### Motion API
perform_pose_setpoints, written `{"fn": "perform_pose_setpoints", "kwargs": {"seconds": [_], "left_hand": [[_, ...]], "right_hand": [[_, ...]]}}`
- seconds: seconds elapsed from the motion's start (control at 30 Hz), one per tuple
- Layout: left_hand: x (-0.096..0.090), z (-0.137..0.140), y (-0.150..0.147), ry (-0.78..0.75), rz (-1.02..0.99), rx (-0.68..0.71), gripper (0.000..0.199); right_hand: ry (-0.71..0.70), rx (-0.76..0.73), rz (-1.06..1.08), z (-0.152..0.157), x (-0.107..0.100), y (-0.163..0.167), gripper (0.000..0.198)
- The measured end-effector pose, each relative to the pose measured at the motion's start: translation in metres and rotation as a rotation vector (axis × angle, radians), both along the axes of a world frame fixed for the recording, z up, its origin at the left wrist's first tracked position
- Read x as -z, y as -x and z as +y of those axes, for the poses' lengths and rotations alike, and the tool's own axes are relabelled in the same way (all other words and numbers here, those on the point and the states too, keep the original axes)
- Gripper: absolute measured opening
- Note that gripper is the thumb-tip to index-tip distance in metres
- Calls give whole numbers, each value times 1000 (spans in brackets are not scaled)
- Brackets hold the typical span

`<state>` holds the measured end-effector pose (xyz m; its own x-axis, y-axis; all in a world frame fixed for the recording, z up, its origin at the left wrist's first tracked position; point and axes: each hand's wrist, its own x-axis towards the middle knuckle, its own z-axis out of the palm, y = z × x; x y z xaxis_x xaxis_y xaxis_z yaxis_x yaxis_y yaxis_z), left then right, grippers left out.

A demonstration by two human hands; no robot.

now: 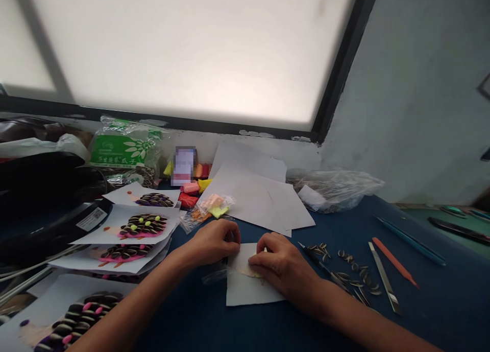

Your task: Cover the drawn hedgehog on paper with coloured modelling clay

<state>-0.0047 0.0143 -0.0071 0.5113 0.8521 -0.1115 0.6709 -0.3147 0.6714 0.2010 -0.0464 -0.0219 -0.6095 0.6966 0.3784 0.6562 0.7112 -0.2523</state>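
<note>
A small white card lies on the blue table, bearing a flat patch of pale, skin-coloured and yellowish modelling clay. My right hand rests over the card's right part, its fingers closed and pressed down at the clay. A bit of yellow shows between those fingers; most of it is hidden. At the card's upper left corner is my left hand, thumb and forefinger pinched together. What the pinch holds, if anything, is too small to tell. A clear plastic wrapper lies just left of the card.
Loose sunflower seeds, tweezers, a metal file and an orange clay tool lie right. Finished seed-hedgehog cards stack left. Behind are white sheets, coloured clay packets, a phone and a seed bag.
</note>
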Motion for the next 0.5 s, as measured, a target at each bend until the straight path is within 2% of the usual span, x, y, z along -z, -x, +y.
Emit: {"fn": "perform_pose_setpoints", "kwargs": {"seconds": [0.37,0.5], "left_hand": [[2,0,1,-9,-19,8,16],[2,0,1,-3,-20,8,16]], "right_hand": [[48,-17,83,-1,-7,-1,22],[37,-22,50,-1,-10,-3,29]]}}
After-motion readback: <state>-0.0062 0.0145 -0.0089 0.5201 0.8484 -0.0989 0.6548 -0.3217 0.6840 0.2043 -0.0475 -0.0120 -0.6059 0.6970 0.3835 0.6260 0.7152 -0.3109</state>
